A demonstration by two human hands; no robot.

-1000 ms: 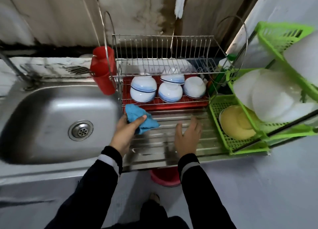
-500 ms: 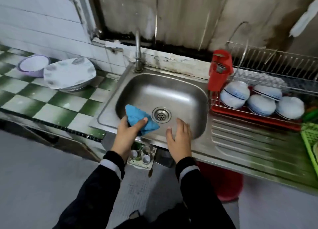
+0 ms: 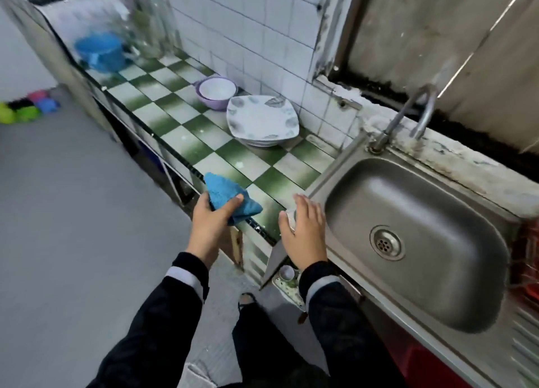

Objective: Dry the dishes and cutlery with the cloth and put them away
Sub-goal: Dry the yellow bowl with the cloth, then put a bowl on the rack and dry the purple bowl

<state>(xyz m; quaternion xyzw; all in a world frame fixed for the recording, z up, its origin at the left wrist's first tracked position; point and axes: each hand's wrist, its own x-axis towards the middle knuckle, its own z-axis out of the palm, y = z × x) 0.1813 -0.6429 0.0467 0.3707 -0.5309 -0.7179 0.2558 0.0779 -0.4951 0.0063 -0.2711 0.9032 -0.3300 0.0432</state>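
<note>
While the left hand [image 3: 211, 224] grips the bunched blue cloth [image 3: 230, 198], the right hand [image 3: 304, 233] hovers empty, fingers relaxed, over the bench [image 3: 175, 131] edge; the stacked plates [image 3: 262, 122] lie ahead, well apart from both hands.

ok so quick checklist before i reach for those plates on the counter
1. Cloth in hand: ok, the left hand grips the blue cloth.
2. Other hand free: ok, the right hand is open, fingers straight, beside the sink.
3. Path to the stack of plates: ok, only the checkered counter shows between it and the hands.
4. Stack clear of the purple bowl: cannot tell, the bowl sits close behind it.
5. Plates dry: cannot tell.
</note>
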